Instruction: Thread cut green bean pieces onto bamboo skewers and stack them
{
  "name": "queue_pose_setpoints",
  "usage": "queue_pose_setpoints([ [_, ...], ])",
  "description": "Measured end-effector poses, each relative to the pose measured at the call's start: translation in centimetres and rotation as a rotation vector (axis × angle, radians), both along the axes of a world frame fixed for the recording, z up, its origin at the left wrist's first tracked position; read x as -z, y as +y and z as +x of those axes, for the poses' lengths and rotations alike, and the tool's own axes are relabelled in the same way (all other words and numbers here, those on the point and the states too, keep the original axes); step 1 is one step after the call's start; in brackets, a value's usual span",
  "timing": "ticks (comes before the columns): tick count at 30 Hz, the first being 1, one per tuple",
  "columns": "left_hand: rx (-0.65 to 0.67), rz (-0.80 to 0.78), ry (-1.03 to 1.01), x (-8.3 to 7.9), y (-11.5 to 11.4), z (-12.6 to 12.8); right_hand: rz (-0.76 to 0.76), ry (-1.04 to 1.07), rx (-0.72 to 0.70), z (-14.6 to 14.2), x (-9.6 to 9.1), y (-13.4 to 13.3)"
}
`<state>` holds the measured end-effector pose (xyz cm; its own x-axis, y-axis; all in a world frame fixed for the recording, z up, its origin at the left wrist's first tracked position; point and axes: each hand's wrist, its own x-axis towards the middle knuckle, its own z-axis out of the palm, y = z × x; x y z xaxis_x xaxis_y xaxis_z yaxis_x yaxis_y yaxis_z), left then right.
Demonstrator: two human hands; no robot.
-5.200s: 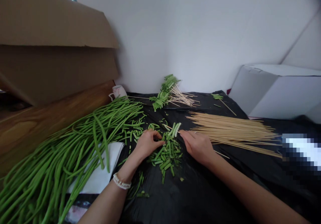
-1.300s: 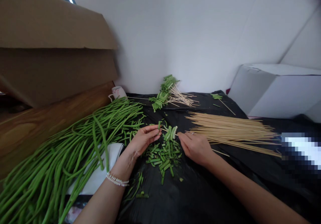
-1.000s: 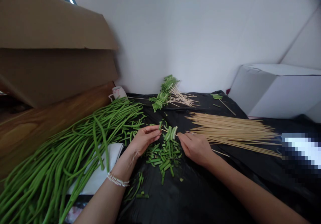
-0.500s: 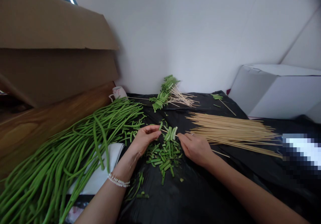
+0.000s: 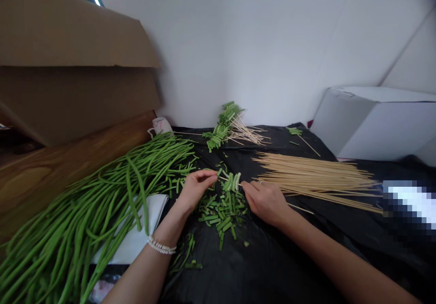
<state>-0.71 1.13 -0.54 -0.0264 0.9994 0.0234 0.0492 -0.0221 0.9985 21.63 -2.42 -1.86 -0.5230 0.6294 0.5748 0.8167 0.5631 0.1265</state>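
My right hand (image 5: pixel 265 199) pinches a thin bamboo skewer that carries several short green bean pieces (image 5: pixel 232 181) side by side. My left hand (image 5: pixel 195 188) pinches one more bean piece (image 5: pixel 219 172) at the skewer's pointed tip. Both hands hover just above a loose heap of cut bean pieces (image 5: pixel 221 213) on the black plastic sheet (image 5: pixel 259 267). A bead bracelet sits on my left wrist.
A big pile of long green beans (image 5: pixel 91 208) covers the left, partly over a white cloth (image 5: pixel 136 240). Bare skewers (image 5: pixel 316 176) lie to the right. Loaded skewers (image 5: pixel 226 127) are stacked by the wall. Cardboard box (image 5: pixel 68 63) left, white box (image 5: pixel 378 122) right, small cup (image 5: pixel 160 124).
My left hand left the cut heap with one bean piece and brought it up to the skewer's tip. My right hand has stayed almost still with the skewer.
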Motion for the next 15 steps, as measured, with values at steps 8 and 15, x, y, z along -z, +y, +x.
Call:
queue_pose_setpoints([
  [8,0.029,-0.171,-0.352,-0.56,-0.15,0.19,0.022,0.019,-0.008,0.01,-0.13,-0.05],
  [15,0.052,-0.179,-0.353,-0.33,-0.16,0.24,0.027,0.031,-0.017,-0.03,0.09,0.06],
])
